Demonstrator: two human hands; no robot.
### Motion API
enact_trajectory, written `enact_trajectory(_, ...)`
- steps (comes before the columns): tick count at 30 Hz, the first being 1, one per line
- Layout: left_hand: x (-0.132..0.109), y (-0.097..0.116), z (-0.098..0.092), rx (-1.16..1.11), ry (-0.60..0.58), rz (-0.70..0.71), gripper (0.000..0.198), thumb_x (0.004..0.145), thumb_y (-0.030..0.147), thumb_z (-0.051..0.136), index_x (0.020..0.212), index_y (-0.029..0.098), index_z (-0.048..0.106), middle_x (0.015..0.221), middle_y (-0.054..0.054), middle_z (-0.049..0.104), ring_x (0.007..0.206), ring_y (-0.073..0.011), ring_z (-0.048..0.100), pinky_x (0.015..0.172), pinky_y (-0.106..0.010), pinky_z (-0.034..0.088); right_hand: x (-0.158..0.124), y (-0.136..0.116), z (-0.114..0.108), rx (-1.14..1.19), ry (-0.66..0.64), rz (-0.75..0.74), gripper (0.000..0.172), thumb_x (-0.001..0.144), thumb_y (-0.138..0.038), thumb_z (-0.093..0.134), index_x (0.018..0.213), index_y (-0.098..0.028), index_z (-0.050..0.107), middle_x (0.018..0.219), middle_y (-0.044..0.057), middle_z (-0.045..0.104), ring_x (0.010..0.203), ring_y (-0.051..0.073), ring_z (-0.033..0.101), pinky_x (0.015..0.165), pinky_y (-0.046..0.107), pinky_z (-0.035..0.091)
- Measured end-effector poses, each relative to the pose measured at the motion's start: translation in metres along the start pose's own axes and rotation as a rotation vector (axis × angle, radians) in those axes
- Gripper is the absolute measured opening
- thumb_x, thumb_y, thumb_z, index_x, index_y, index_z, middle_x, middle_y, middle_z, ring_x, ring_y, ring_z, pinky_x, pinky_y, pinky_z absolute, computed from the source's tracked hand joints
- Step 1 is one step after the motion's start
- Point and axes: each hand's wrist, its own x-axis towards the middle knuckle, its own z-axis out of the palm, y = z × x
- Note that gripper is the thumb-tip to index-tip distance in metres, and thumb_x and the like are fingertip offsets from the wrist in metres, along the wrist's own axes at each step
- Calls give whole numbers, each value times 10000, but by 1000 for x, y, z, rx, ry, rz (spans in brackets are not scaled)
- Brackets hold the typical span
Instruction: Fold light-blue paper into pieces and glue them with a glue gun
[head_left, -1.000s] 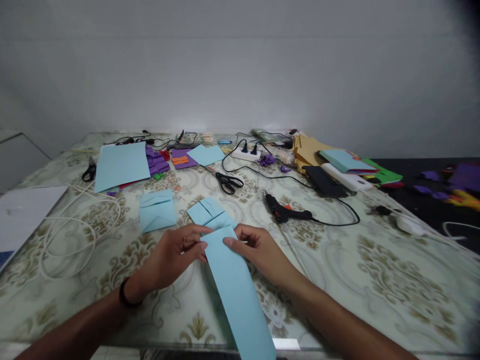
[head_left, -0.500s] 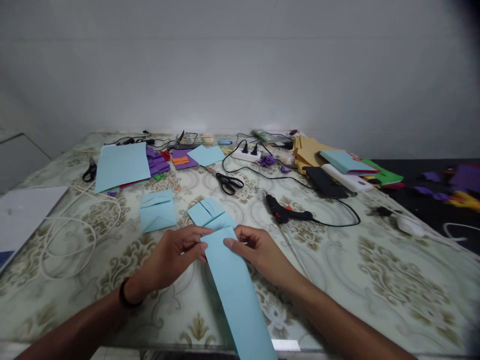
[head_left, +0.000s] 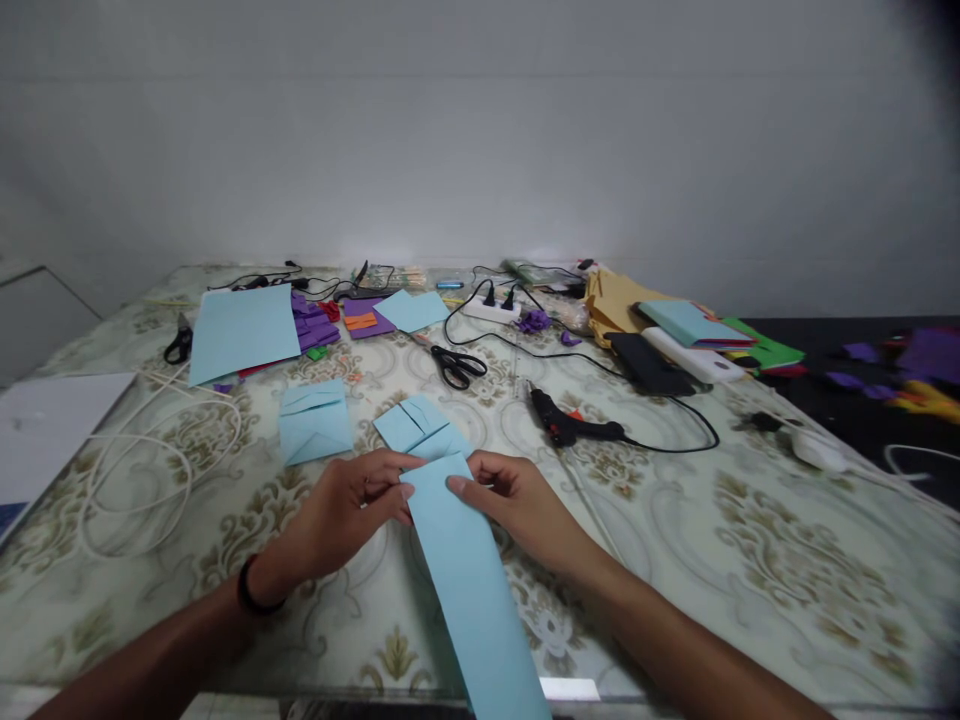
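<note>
A long strip of light blue paper (head_left: 472, 580) slants from the middle of the table down past its front edge. My left hand (head_left: 352, 505) pinches the strip's far left corner between thumb and fingers. At the far right corner, my right hand (head_left: 514, 495) grips it too, thumb on top and fingers beneath. Just beyond my hands lies a folded light blue paper piece (head_left: 420, 425), its near part covered by the strip. Left of that rests another folded blue piece (head_left: 315, 422) with a triangular flap.
Black-handled scissors (head_left: 456, 366) and a black glue gun (head_left: 570, 422) with a cord lie beyond my hands. A white power strip (head_left: 491, 308) sits farther back. Blue sheets (head_left: 246, 335) and a coiled white cable (head_left: 161, 440) are at left; a black box (head_left: 651, 365) is at right.
Almost nothing differs. Both hands keep their hold on the blue strip, whose near end has shifted very slightly left.
</note>
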Motion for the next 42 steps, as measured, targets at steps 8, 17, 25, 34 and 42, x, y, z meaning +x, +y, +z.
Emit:
enact_trajectory(8, 0, 1, 0, 33, 12, 5, 314, 961, 315, 658, 1249, 207, 721, 833, -31, 792, 743, -180, 753, 693, -269, 609, 1, 1, 1, -22, -3, -7, 488, 827, -590, 745, 700, -178, 517, 686, -38, 448, 625, 104, 388, 577, 260, 310)
enact_trajectory(17, 0, 2, 2, 86, 52, -27, 345, 933, 320, 669, 1248, 210, 756, 813, -26, 811, 711, -182, 757, 684, -273, 618, 1, 1, 2, -44, 10, -5, 522, 856, -661, 674, 713, -182, 525, 632, -58, 399, 569, 94, 324, 531, 257, 242)
enact_trajectory(25, 0, 0, 1, 116, 34, -43, 372, 943, 367, 672, 1278, 223, 747, 781, -18, 797, 704, -189, 750, 698, -287, 623, 1, 0, 3, -61, 12, -14, 514, 873, -671, 644, 745, -180, 568, 606, -72, 341, 548, 96, 267, 506, 264, 198)
enact_trajectory(34, 1, -2, 0, 134, 9, -52, 381, 954, 381, 669, 1300, 235, 737, 764, -15, 795, 697, -187, 752, 693, -274, 607, 1, -2, 2, -75, 55, -45, 503, 874, -664, 634, 750, -178, 595, 618, -56, 364, 576, 110, 292, 530, 264, 232)
enact_trajectory(42, 1, -1, -1, 154, 28, -46, 341, 946, 342, 671, 1250, 219, 764, 763, -13, 798, 679, -175, 749, 662, -252, 600, 3, -1, 0, -99, 70, -81, 482, 891, -644, 620, 763, -179, 629, 671, -24, 468, 616, 129, 372, 587, 277, 300)
